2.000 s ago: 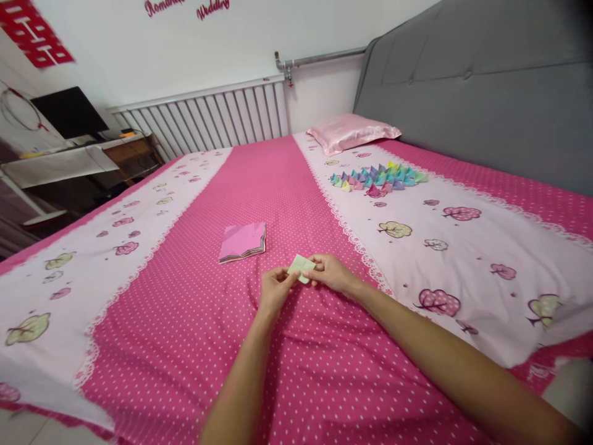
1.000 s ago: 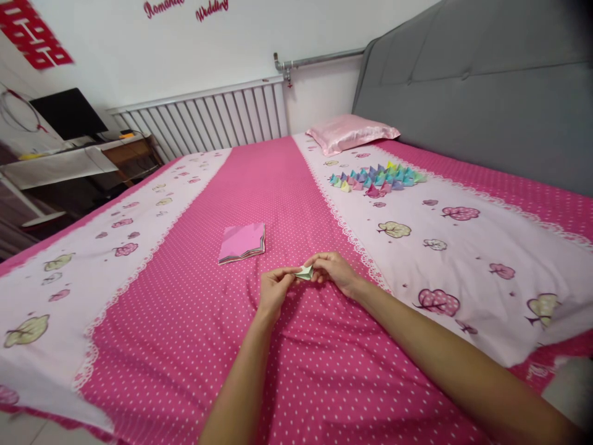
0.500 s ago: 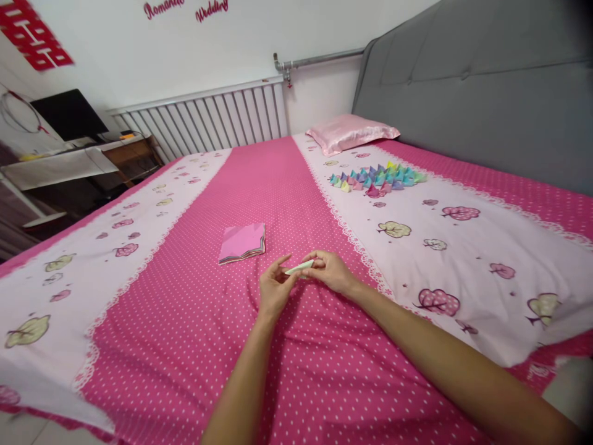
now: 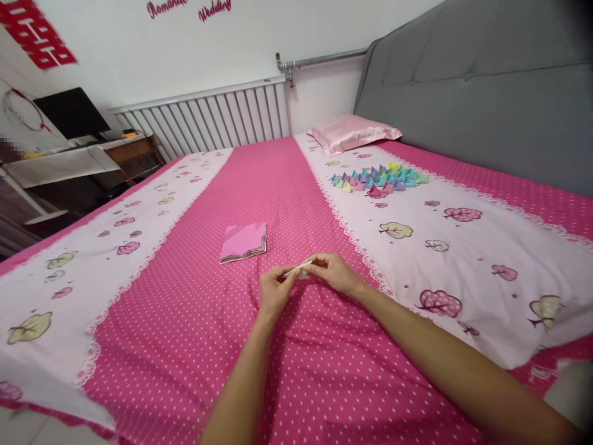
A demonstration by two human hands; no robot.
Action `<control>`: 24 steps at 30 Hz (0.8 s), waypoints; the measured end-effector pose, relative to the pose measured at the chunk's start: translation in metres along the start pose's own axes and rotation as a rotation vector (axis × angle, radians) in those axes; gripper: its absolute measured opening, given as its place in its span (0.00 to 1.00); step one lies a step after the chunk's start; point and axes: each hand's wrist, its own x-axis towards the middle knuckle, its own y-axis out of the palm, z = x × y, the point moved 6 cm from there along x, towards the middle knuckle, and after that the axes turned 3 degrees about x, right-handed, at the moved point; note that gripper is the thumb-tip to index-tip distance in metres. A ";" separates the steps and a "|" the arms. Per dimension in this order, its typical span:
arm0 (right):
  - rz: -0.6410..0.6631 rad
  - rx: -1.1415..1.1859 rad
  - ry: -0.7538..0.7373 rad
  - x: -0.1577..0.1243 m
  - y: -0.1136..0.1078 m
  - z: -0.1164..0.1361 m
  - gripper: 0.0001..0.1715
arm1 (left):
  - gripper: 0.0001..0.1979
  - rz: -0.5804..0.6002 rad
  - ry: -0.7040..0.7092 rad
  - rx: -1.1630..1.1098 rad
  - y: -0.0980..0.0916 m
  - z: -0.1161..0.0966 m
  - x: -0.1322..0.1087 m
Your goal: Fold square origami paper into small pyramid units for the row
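A small piece of folded pale green paper (image 4: 302, 269) is held above the pink dotted bedspread. My left hand (image 4: 275, 289) pinches its left end, with the fingers closed over it. At the other end, my right hand (image 4: 332, 272) grips the paper between thumb and fingers. Much of the paper is hidden behind the fingertips, so its exact folds cannot be made out. Just beyond my left hand lies a stack of square paper (image 4: 244, 241) with a pink sheet on top and wavy edges.
Several folded paper pieces (image 4: 380, 178) in blue, green, pink and yellow stand in rows on the bed's right side. Behind them are a pink pillow (image 4: 354, 133) and the grey headboard (image 4: 472, 99). A radiator (image 4: 208, 114) lines the wall; a monitor (image 4: 71, 113) stands at left.
The left fingers, raised and apart before, have closed down onto the paper. The paper has turned slightly and shows less of its face. The view has shifted very slightly.
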 end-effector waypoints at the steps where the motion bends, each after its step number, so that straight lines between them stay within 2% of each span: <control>1: -0.001 -0.012 -0.007 0.000 0.000 0.001 0.13 | 0.12 0.007 0.005 -0.001 0.000 -0.001 0.000; 11: -0.001 -0.078 -0.015 -0.001 -0.003 0.002 0.14 | 0.11 0.009 -0.065 -0.055 0.004 0.008 -0.002; 18: 0.023 -0.097 0.021 -0.001 -0.004 0.001 0.16 | 0.09 0.000 -0.030 -0.051 0.001 0.004 -0.002; 24: -0.074 -0.101 0.044 0.000 -0.010 -0.003 0.16 | 0.10 0.045 -0.162 -0.153 0.005 0.015 0.001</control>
